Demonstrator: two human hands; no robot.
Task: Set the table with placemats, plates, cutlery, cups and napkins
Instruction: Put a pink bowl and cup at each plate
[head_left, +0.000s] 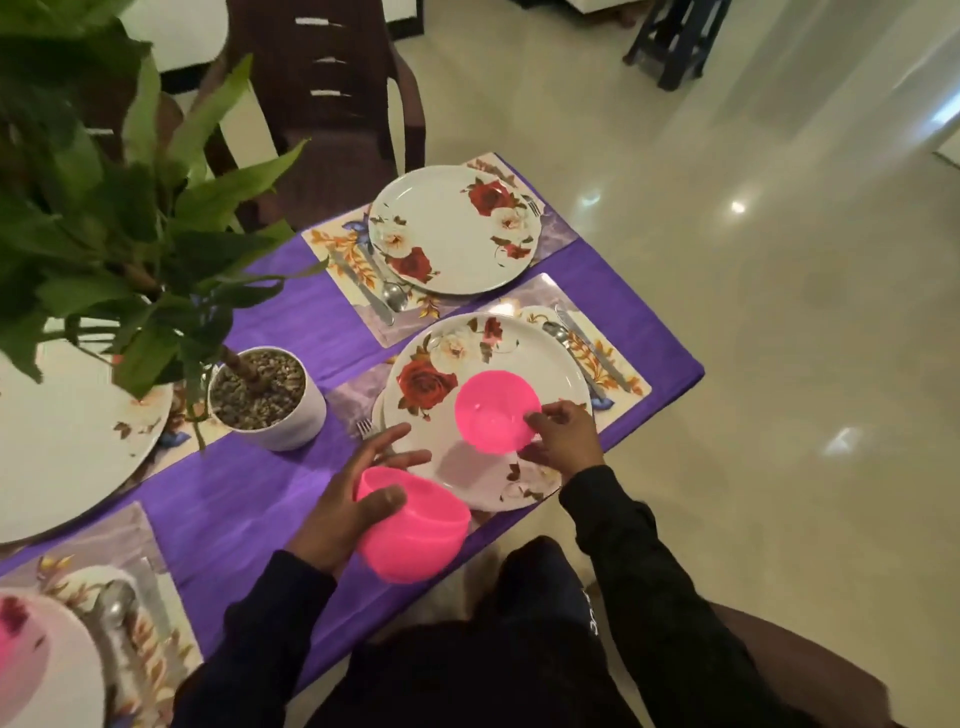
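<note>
Near setting: the right hand (563, 439) pinches the rim of a pink bowl (496, 410) sitting on the rose-patterned plate (441, 364) at the table's near right corner, over its placemat (613, 338).
Left hand: the left hand (353, 493) is curled round a stack of pink bowls (415, 525), held tilted above the near edge of the purple tablecloth (234, 509).
Cutlery here: a spoon and knife (587, 348) lie on the placemat beside the plate toward the right edge; a fork (365, 427) peeks out on the opposite side.
Far right corner: a second plate (452, 228) rests on its placemat with cutlery on both sides, but carries no bowl.
Near left corner: another setting appears to hold something pink already (15, 660), though blur leaves that uncertain.
Centre: a potted plant (265, 397) stands mid-table.
Done: placemats, plates and cutlery look laid at every place in view.
Left: a bowl for the far plate; no napkins visible anywhere.
</note>
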